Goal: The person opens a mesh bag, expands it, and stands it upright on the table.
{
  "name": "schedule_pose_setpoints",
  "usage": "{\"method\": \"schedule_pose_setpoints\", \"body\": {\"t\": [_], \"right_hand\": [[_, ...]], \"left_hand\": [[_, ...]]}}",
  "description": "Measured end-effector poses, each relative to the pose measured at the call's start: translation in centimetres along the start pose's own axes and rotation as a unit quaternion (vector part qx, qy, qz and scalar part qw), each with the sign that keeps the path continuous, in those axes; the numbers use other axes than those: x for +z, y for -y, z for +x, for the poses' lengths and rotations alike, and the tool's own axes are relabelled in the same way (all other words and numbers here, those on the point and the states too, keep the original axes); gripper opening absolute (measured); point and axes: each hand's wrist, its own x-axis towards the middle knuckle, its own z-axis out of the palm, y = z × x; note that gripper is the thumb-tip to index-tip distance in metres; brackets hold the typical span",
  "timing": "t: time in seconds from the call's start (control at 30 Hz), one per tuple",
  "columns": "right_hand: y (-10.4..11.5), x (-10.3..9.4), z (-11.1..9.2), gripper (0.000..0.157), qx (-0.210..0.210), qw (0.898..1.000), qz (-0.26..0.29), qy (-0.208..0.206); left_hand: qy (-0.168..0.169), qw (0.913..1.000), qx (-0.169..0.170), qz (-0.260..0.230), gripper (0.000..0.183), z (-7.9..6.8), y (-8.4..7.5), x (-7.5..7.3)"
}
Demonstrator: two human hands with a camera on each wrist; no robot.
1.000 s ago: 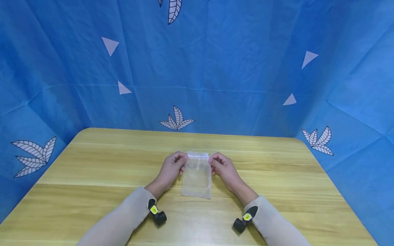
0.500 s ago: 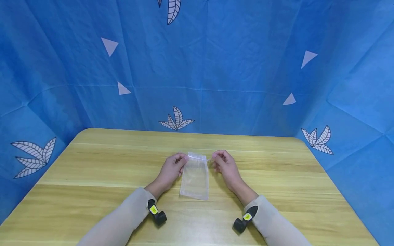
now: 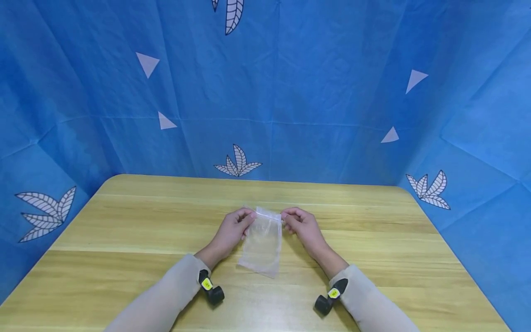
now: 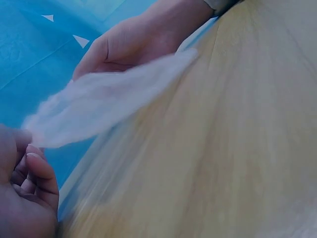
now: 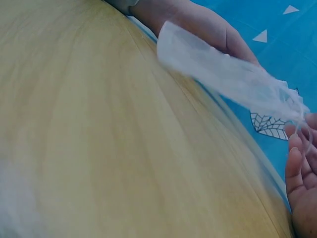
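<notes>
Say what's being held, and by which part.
A sheer bag, held at opposite sides of its drawstring end by the left hand and right hand.

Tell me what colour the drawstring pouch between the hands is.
The drawstring pouch is translucent white, seen best in the right wrist view.

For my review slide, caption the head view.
Left hand and right hand hold a sheer white rectangular fabric pouch near its top over a yellow wood-grain table.
</notes>
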Motion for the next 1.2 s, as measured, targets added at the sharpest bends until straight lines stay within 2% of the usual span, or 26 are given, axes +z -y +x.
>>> {"method": "schedule_pose_setpoints", "body": {"t": [0.37,0.57,0.7,0.83,1.03,1.2], "right_hand": [[-0.20,0.07,-0.43,0.022,-0.023,0.997,-0.011,0.066],[-0.44,0.05,-0.49,0.020,-0.030,0.997,-0.009,0.076],[-0.33,0.05,-0.56,0.017,-0.015,0.996,0.028,0.084],[0.04,0.03,-0.71,0.013,-0.009,0.989,0.103,0.107],[0.08,-0.30,-0.69,0.015,-0.051,0.971,0.183,0.145],[0.04,-0.43,-0.58,0.014,-0.064,0.961,0.198,0.182]], "left_hand": [[-0.022,0.9993,0.004,0.031,0.019,-0.09,0.05,0.12],[-0.027,0.9987,0.006,0.044,0.019,-0.18,0.00,0.05],[-0.033,0.9985,0.004,0.043,0.019,-0.21,0.03,0.04],[-0.038,0.9985,0.002,0.039,0.019,-0.20,-0.02,0.06],[-0.028,0.9991,-0.001,0.033,0.018,-0.02,-0.15,0.07],[-0.032,0.9983,0.001,0.049,0.018,-0.03,-0.29,0.03]]}}
